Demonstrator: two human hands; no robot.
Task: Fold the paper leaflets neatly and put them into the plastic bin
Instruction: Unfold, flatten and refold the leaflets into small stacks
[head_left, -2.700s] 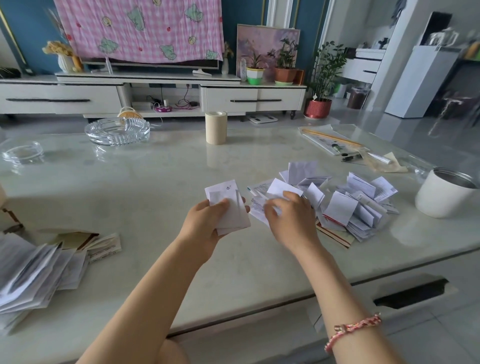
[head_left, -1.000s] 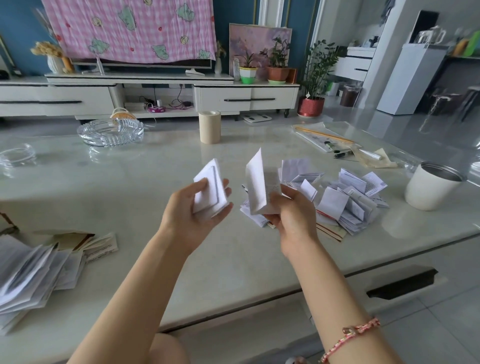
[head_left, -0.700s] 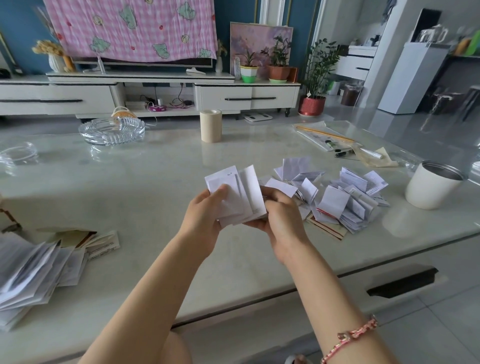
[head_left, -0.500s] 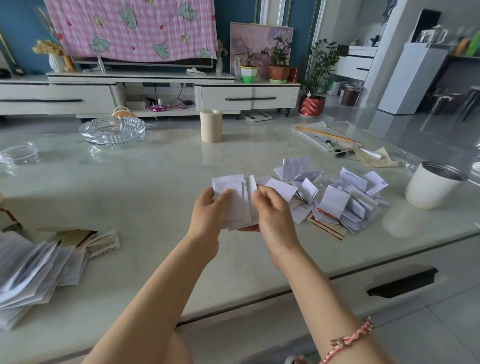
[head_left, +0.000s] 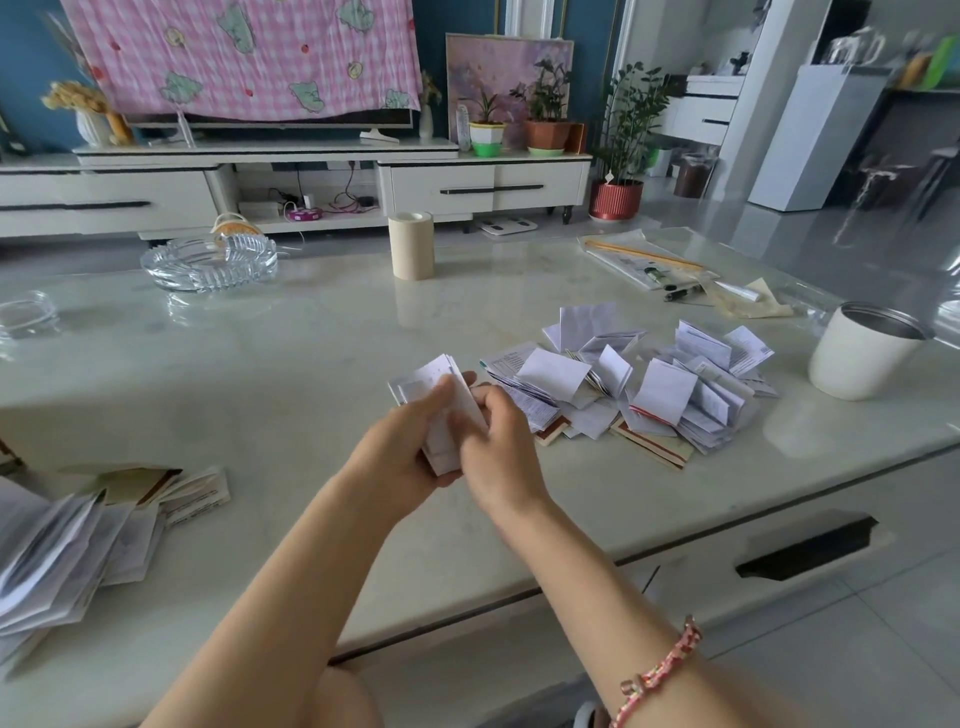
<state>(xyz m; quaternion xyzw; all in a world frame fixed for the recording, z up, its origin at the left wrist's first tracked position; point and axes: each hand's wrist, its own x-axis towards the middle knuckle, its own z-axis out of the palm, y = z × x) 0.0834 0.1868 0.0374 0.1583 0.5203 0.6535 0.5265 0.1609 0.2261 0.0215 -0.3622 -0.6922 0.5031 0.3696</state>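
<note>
A small stack of folded white leaflets (head_left: 435, 384) is held above the middle of the table. My left hand (head_left: 400, 452) grips it from the left with the thumb across its face. My right hand (head_left: 501, 441) pinches its right edge with curled fingers. Just to the right, a heap of folded leaflets (head_left: 660, 395) lies on the table. Unfolded leaflets (head_left: 62, 545) are piled at the table's near left edge. A white round bin (head_left: 862, 358) with an open top stands at the far right of the table.
The pale marble table (head_left: 291, 374) carries a glass ashtray (head_left: 208, 260), a small glass dish (head_left: 23, 317), a beige roll (head_left: 410, 244), and papers and pens in a plastic sleeve (head_left: 649, 262) at the back right. A TV cabinet and potted plants stand beyond.
My right hand lifted a folded leaflet from the heap and joined it to the stack in my left hand. Both hands now hold the stack together, slightly lower and tilted.
</note>
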